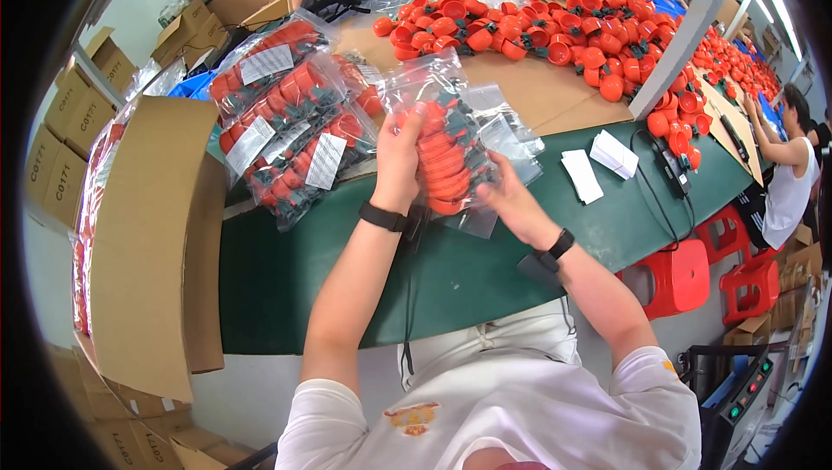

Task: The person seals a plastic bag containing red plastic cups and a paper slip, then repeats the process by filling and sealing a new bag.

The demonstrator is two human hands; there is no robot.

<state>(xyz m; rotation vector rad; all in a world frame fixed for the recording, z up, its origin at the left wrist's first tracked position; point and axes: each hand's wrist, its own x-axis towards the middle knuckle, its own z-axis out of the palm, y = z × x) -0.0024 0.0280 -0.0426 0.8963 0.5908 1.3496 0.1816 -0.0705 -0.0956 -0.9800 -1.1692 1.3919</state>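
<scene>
A clear plastic bag (444, 162) hangs tilted between my hands over the table, filled with a row of nested red cup-shaped pieces and dark green parts. My left hand (400, 153) grips its left side, thumb on top. At its lower right edge, my right hand (518, 203) pinches the plastic; some of those fingers are hidden behind the bag. Flat clear bags (511, 142) lie beneath and just right of it. To the left of my left hand, several filled bags (299, 93) with white labels are heaped together.
Loose red pieces (598, 58) pile on cardboard (555, 106) at the far side. White paper slips (581, 177) and a black corded device (669, 165) lie right on the green table (347, 288). An open carton (152, 244) stands left. Red stools (680, 277) and co-workers are nearby.
</scene>
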